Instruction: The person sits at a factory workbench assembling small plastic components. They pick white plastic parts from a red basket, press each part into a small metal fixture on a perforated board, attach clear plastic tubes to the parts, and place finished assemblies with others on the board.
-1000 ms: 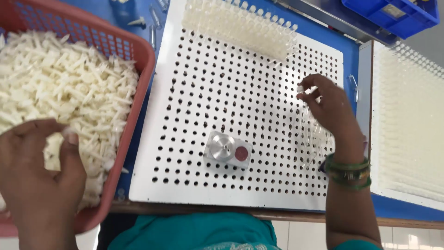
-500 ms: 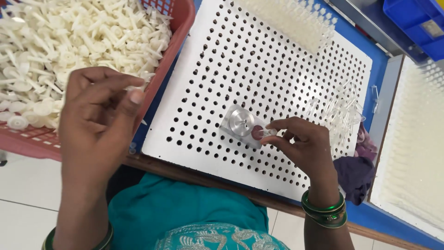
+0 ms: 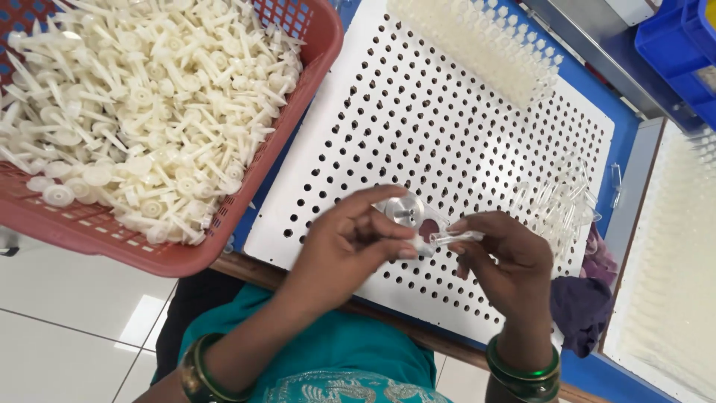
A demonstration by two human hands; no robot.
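Across the middle of the blue table (image 3: 626, 134) we see a white board (image 3: 447, 142) full of round holes, the largest item in view; its far edge carries a row of white plastic pieces (image 3: 477, 45) standing upright. At our left sits a red basket (image 3: 276, 186), heaped with small white plastic parts (image 3: 127, 104). A loose pile of clear tubes (image 3: 567, 201) lies on the board's right side, with a dark cloth (image 3: 582, 313) just beyond its near right corner. Above the board's near edge we bring our hands together. Our right hand (image 3: 507, 261) pinches a clear tube (image 3: 456, 238) between thumb and fingertips. Our left hand (image 3: 347, 250) has its fingers curled toward that tube; whether they grip anything we cannot tell. A round metal tool (image 3: 406, 213) rests on the board just behind both hands.
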